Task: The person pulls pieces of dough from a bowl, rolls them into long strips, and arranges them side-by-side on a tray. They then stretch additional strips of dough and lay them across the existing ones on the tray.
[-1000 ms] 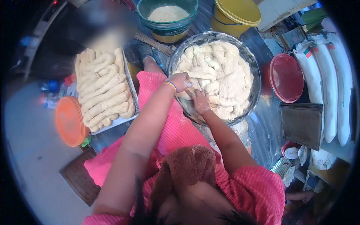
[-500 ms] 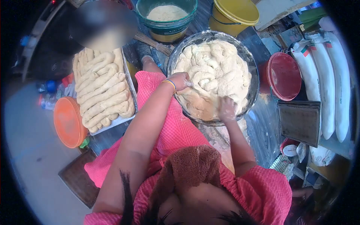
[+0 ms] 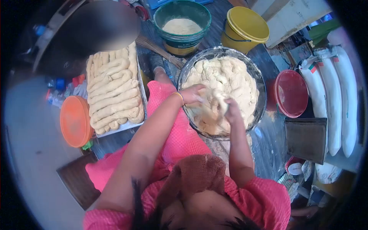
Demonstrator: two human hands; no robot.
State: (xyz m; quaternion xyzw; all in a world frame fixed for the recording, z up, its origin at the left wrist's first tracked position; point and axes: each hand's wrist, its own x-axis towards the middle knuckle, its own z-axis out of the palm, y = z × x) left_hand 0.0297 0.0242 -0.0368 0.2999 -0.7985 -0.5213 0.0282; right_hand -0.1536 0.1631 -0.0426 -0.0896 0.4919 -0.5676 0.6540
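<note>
Handling pale dough (image 3: 241,82) in a round basin (image 3: 263,109)

Both hands are in the basin. The left hand (image 3: 193,95) is partly curled at the dough's near left; blur hides whether it grips. The right hand (image 3: 233,111) has its fingers bent around a blurred, raised piece. Left of the basin, thick dough strips (image 3: 115,93) lie on a tray (image 3: 124,128). A green tub (image 3: 183,40) and yellow bucket (image 3: 236,38) stand on the far side, a red bucket (image 3: 292,94) on the right.
</note>
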